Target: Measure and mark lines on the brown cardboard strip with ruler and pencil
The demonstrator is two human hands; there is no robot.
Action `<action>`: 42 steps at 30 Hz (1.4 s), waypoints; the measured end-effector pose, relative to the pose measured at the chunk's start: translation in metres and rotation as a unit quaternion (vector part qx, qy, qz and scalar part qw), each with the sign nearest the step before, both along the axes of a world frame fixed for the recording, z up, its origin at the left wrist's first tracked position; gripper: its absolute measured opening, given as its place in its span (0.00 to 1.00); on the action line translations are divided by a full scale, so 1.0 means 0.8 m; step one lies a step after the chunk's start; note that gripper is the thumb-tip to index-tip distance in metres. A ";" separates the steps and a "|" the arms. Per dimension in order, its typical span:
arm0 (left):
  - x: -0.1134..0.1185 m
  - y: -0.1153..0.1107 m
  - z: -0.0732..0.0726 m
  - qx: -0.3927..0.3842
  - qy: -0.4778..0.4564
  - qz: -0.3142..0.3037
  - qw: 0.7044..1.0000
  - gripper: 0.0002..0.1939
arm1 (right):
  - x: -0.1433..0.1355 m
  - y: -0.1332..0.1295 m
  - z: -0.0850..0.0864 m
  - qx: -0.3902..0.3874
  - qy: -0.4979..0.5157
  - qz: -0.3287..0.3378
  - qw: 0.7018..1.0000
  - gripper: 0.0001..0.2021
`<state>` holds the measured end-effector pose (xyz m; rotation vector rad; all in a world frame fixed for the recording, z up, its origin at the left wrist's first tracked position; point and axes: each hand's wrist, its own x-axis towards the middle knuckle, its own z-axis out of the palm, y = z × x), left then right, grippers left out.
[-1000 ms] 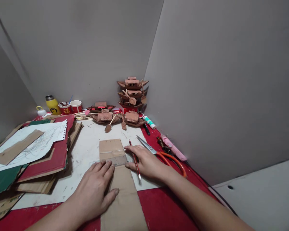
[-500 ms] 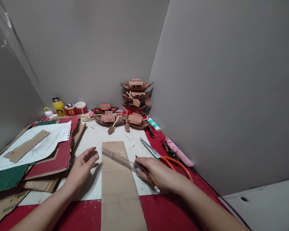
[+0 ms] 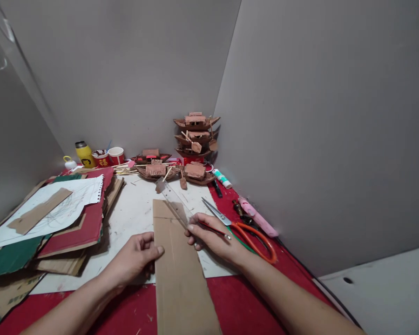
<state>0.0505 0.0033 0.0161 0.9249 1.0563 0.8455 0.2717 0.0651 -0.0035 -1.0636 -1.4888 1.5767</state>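
A long strip of brown cardboard runs away from me over the white sheet, with a pencil line across its far end. My left hand grips the strip's left edge, thumb on top and fingers beneath. In my right hand are a clear plastic ruler, held by its near end and slanting up over the strip, and a dark red pencil lying across the fingers. Orange-handled scissors lie open just right of that hand.
Stacked cardboard and paper fill the left side. Model boats with small paddles stand at the back, near paper cups and a yellow bottle. A glue stick and a pink tool lie along the right wall.
My left hand has come down and taken hold of the strip's edge. The ruler has lifted and swung upright in my right hand. The strip has shifted slightly right.
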 end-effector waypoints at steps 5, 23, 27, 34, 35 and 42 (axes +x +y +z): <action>0.000 -0.004 0.006 0.007 -0.052 0.061 0.997 0.26 | 0.005 0.008 0.016 0.041 0.087 -0.137 0.986 0.16; 0.013 -0.018 0.024 0.076 -0.113 -0.001 0.991 0.24 | -0.006 -0.017 0.034 0.041 0.138 -0.138 0.980 0.16; 0.010 -0.016 0.021 0.071 -0.094 0.059 0.991 0.23 | -0.008 -0.020 0.029 0.059 0.117 -0.104 0.986 0.15; 0.008 -0.012 0.020 0.084 -0.116 0.082 0.986 0.20 | -0.014 -0.024 0.031 0.043 0.098 -0.090 0.990 0.16; 0.007 -0.011 0.018 0.075 -0.117 0.090 0.986 0.21 | -0.014 -0.023 0.030 0.036 0.099 -0.089 0.990 0.16; 0.004 0.002 -0.001 0.030 -0.092 0.119 0.988 0.23 | -0.002 0.004 0.013 0.073 0.089 -0.186 0.976 0.16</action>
